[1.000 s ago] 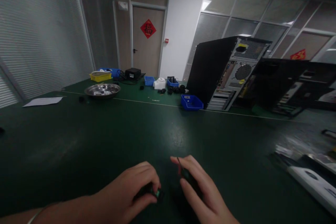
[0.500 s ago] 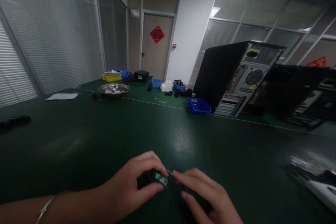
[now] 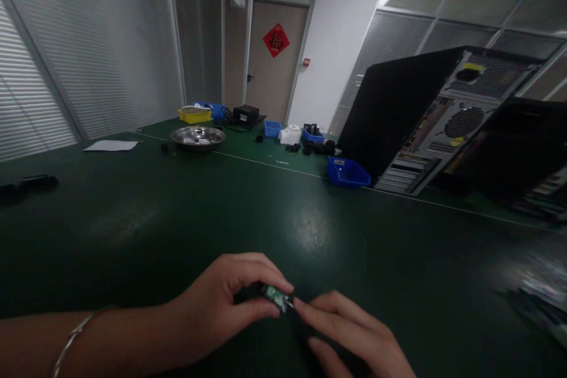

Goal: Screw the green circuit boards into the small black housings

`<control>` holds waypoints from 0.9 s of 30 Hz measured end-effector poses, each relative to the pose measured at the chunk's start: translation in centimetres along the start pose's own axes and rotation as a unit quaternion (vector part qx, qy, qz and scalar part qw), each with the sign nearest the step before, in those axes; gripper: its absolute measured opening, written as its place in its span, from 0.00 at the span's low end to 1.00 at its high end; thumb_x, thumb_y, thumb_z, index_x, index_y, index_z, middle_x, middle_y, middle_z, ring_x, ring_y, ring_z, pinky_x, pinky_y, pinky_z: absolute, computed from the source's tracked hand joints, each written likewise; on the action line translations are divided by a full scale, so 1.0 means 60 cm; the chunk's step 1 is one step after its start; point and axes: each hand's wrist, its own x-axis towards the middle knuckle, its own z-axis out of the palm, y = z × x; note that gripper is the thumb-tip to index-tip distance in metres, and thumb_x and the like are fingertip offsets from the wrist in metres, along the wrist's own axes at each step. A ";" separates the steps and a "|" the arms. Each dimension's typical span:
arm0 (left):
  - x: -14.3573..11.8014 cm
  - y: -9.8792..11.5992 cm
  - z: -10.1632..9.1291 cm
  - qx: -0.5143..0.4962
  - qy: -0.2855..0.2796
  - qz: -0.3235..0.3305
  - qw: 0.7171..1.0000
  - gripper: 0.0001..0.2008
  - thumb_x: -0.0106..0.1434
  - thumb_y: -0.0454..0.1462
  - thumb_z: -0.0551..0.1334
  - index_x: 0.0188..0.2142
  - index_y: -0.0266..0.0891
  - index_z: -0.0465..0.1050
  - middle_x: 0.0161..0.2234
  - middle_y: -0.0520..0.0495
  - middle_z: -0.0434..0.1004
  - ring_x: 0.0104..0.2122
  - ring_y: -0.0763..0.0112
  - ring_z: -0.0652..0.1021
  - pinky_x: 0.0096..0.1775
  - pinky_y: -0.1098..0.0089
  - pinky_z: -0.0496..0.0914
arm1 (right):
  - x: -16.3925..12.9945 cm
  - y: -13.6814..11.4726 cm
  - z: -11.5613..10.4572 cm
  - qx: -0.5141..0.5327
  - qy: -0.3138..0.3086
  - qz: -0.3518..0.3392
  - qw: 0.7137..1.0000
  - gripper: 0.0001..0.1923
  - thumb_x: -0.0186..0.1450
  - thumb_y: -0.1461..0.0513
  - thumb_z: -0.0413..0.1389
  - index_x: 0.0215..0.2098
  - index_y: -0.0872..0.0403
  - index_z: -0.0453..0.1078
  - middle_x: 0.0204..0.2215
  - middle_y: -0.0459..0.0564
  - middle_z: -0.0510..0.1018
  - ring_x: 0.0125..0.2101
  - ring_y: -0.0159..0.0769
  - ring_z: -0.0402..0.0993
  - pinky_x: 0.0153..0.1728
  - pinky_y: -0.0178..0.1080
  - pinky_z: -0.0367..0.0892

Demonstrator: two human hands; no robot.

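Between the thumb and fingers of my left hand (image 3: 239, 292) is a small green circuit board (image 3: 275, 296), pinched by its edges just above the table. A dark part lies behind it, mostly covered by the fingers. My right hand (image 3: 354, 331) is closed around a slim tool with a thin metal tip (image 3: 289, 303). The tip meets the right end of the board, or is very close to it. The rest of the tool is hidden under the fingers, so its exact kind does not show.
On the green table (image 3: 212, 218) stand a metal bowl (image 3: 198, 137), a blue bin (image 3: 348, 172) and a black computer tower (image 3: 398, 112). Dark objects (image 3: 31, 184) lie at far left, a white sheet (image 3: 110, 146) behind them. Blurred items (image 3: 543, 289) sit at right.
The tool tip has come from a small gap beside the board to its right end. Both hands have shifted slightly right in view, and the camera has tilted down a little.
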 end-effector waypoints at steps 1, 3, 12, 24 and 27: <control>-0.001 0.001 0.000 -0.004 -0.001 -0.004 1.000 0.12 0.58 0.30 0.64 0.42 0.41 0.77 0.38 0.47 0.78 0.38 0.68 0.77 0.42 0.69 0.70 | 0.001 -0.004 -0.001 -0.004 0.001 0.000 1.000 0.30 0.65 0.70 0.52 0.59 0.36 0.59 0.38 0.50 0.74 0.35 0.35 0.74 0.34 0.35 0.71; -0.003 0.004 0.000 -0.002 0.001 -0.016 1.000 0.12 0.58 0.30 0.64 0.41 0.41 0.77 0.38 0.47 0.78 0.37 0.68 0.77 0.40 0.69 0.71 | 0.002 -0.010 -0.002 -0.010 0.004 -0.004 1.000 0.29 0.64 0.71 0.51 0.59 0.38 0.60 0.38 0.50 0.73 0.35 0.36 0.74 0.34 0.36 0.71; -0.007 0.010 0.005 -0.048 0.022 -0.069 0.996 0.11 0.57 0.31 0.65 0.42 0.37 0.74 0.37 0.47 0.77 0.34 0.70 0.78 0.37 0.69 0.73 | 0.001 -0.024 -0.003 0.025 0.024 0.023 0.999 0.24 0.66 0.69 0.50 0.56 0.43 0.65 0.40 0.50 0.73 0.38 0.36 0.74 0.37 0.36 0.71; -0.004 0.006 0.009 -0.053 0.017 -0.006 0.998 0.08 0.59 0.28 0.64 0.40 0.33 0.73 0.39 0.44 0.75 0.40 0.67 0.76 0.43 0.64 0.72 | -0.003 -0.025 -0.001 0.067 0.027 0.043 0.996 0.22 0.66 0.68 0.50 0.57 0.45 0.65 0.42 0.51 0.73 0.39 0.36 0.73 0.38 0.37 0.71; -0.005 0.008 0.008 -0.059 0.025 0.008 0.998 0.09 0.58 0.28 0.64 0.39 0.34 0.72 0.40 0.44 0.74 0.42 0.66 0.75 0.45 0.63 0.72 | -0.003 -0.024 0.001 0.069 0.032 0.047 0.996 0.22 0.67 0.68 0.50 0.57 0.44 0.65 0.41 0.50 0.74 0.38 0.36 0.73 0.37 0.37 0.71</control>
